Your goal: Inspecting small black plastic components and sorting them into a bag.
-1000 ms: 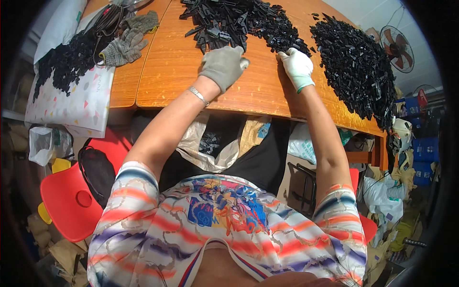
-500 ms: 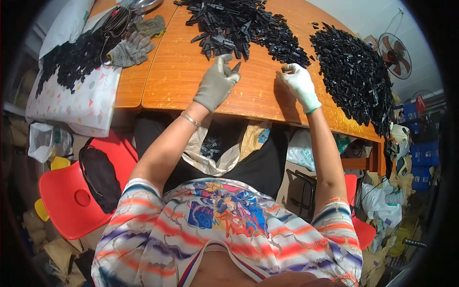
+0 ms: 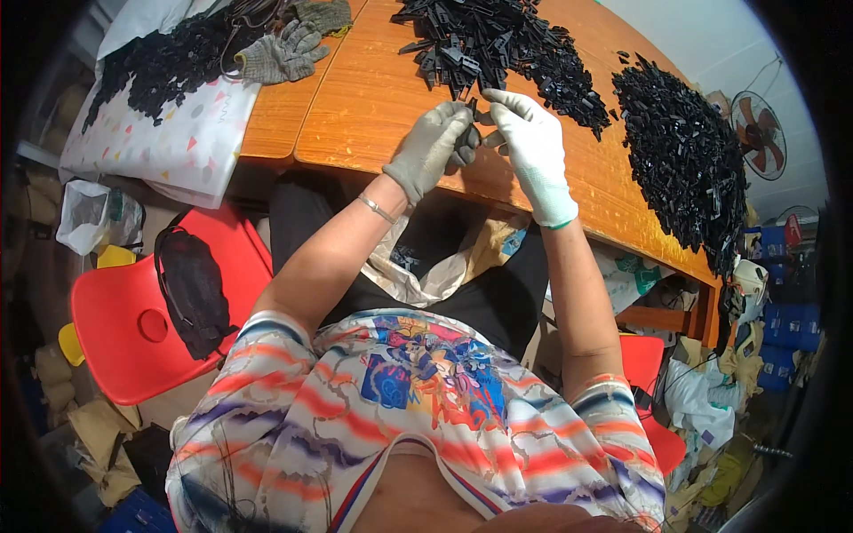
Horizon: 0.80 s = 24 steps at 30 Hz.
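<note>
At the frame's upper centre, your left hand [image 3: 431,149] is gripping a black piece [image 3: 472,107]; your right hand [image 3: 536,153] is hanging just beside it, its grip too unclear to judge. Black parts [image 3: 460,46] are lying piled above.

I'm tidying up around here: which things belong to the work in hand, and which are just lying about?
Likely in use:
black piece in the gloved left hand
gloved right hand beside it
heap of black pieces just beyond

Likely lying about:
loose gray gloves
black bag on the red chair
</note>
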### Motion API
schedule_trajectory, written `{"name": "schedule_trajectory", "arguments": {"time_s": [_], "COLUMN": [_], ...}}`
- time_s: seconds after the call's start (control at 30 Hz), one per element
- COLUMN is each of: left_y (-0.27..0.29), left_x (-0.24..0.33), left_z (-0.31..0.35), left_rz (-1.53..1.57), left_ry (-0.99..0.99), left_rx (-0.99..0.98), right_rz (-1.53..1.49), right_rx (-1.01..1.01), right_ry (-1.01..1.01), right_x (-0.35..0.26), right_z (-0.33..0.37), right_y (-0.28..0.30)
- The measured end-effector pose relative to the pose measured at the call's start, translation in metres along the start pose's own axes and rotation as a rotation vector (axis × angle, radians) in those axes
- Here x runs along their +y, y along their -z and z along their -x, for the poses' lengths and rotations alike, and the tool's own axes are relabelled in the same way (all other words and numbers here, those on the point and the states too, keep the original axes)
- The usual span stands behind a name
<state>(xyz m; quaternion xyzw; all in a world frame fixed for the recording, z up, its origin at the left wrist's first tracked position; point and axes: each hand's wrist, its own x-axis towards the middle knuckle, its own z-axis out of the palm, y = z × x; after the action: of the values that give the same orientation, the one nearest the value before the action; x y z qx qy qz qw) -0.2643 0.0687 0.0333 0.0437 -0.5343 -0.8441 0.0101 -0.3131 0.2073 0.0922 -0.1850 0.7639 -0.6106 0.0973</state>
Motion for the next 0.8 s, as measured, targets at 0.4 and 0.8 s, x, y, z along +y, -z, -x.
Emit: {"name": "schedule_trajectory", "arguments": {"time_s": [0.4,0.8], "left_y": [-0.009,-0.010], "left_x": [0.000,0.000], "left_z": [0.003,0.002], "left_rz": [-0.020,-0.043], "left_ry": [-0.013,-0.004], "left_rx": [0.094,0.092], "right_rz": [-0.010,0.008], "right_rx": [0.095,0.074], "right_ry": [-0.054,-0.077], "right_x": [0.011,0.012], "right_z": [-0.007,-0.006], "right_y": [-0.015,-0.011]}}
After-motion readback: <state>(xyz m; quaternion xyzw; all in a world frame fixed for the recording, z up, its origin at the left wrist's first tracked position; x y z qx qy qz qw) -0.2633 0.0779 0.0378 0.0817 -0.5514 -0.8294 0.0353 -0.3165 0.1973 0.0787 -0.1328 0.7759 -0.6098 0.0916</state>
